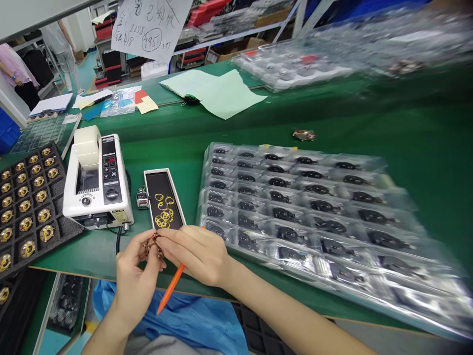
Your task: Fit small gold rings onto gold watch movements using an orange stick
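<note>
Near the table's front edge, my left hand pinches a small round gold-brown metal part, like a watch part. My right hand meets it from the right, fingertips at the part, which they partly cover. An orange pointed pen-like tool is tucked in my right hand, its tapered end slanting down toward my lap. Just beyond the hands lies an open white box with a black inside, holding several thin yellow rings.
At left are a white tape dispenser and a dark foam tray of gold round parts. Clear plastic trays with black oval pieces fill the right. A small metal counter touches the box. Another metal part lies behind the trays.
</note>
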`<state>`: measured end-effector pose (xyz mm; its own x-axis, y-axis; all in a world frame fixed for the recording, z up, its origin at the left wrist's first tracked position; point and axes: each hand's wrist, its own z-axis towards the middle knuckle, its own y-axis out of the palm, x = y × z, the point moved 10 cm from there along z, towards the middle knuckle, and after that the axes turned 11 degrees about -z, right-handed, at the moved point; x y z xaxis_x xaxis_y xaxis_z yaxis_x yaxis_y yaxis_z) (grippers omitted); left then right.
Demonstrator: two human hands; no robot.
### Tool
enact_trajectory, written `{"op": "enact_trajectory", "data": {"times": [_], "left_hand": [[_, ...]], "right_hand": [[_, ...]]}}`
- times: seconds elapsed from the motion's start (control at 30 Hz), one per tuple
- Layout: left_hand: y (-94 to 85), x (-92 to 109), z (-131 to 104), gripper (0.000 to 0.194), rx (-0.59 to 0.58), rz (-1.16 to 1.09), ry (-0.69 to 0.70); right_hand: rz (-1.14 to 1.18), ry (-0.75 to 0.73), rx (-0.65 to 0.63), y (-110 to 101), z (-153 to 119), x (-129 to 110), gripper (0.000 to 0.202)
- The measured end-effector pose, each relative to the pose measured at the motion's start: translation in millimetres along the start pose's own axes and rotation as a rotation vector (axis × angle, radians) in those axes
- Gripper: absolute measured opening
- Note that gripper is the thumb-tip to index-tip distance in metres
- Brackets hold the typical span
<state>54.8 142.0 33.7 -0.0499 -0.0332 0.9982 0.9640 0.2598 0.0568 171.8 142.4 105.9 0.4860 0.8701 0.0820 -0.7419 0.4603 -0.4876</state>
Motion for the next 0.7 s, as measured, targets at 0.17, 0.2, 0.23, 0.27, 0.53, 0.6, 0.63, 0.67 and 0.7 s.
{"op": "enact_trajectory", "data": {"times": [0.17,0.2,0.23,0.27,0.53,0.6,0.63,0.67,0.7], "left_hand": [[-1.2,2.1,1.7,0.022,-0.009,0.065,0.033],[-2.0,3.0,1.5,0.022,-0.007,0.095,0.052],[-2.7,3.6,1.1,0.023,-0.004,0.122,0.068],[-3.4,3.5,0.6,0.023,-0.001,0.143,0.080],[-0.5,3.6,-1.7,0.021,0.010,0.094,0.095],[0.0,4.9,-2.5,0.020,0.013,0.072,0.102],[-0.2,5.2,-3.0,0.020,0.015,0.069,0.106],[-0.4,5.2,-3.4,0.020,0.015,0.073,0.111],[-0.6,4.9,-3.6,0.021,0.014,0.083,0.114]], "right_hand": [[0.000,-0.019,-0.016,0.6,2.8,-0.9,0.025],[-0.003,-0.017,-0.019,1.0,3.0,-1.3,0.026],[-0.007,-0.014,-0.022,1.6,2.8,-1.8,0.025],[-0.012,-0.009,-0.025,2.4,2.2,-2.4,0.025],[-0.032,0.112,-0.016,6.0,-7.2,-1.3,0.013],[-0.028,0.137,-0.023,6.3,-6.9,0.1,0.011],[-0.025,0.147,-0.026,6.3,-6.7,0.9,0.011],[-0.020,0.155,-0.026,6.2,-6.5,1.7,0.011],[-0.015,0.162,-0.025,6.1,-6.4,2.2,0.010]]}}
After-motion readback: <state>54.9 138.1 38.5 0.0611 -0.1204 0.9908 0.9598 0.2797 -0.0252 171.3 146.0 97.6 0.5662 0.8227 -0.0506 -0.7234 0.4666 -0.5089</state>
